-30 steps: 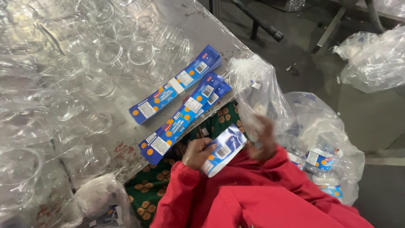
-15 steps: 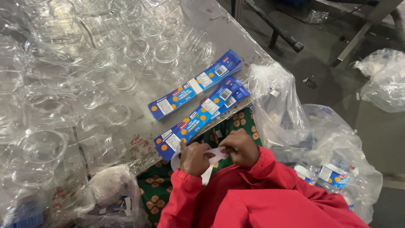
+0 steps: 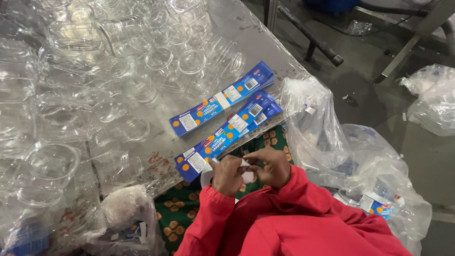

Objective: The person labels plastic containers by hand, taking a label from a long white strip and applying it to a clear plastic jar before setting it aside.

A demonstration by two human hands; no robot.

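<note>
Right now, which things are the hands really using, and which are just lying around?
In use:
- left hand and right hand, both pinching a pale label strip
- two stacks of blue labels close by on the table

Just lying about:
- clear plastic jars
- plastic bags
- metal frame legs on the floor

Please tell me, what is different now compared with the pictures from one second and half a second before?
The blue label strip, held up at a slant in front of the red sleeves earlier, has come down; now both hands, left hand and right hand, close together over a white-backed label strip at the table edge. The two stacks of blue label strips and the clear plastic jars lie as before.
</note>
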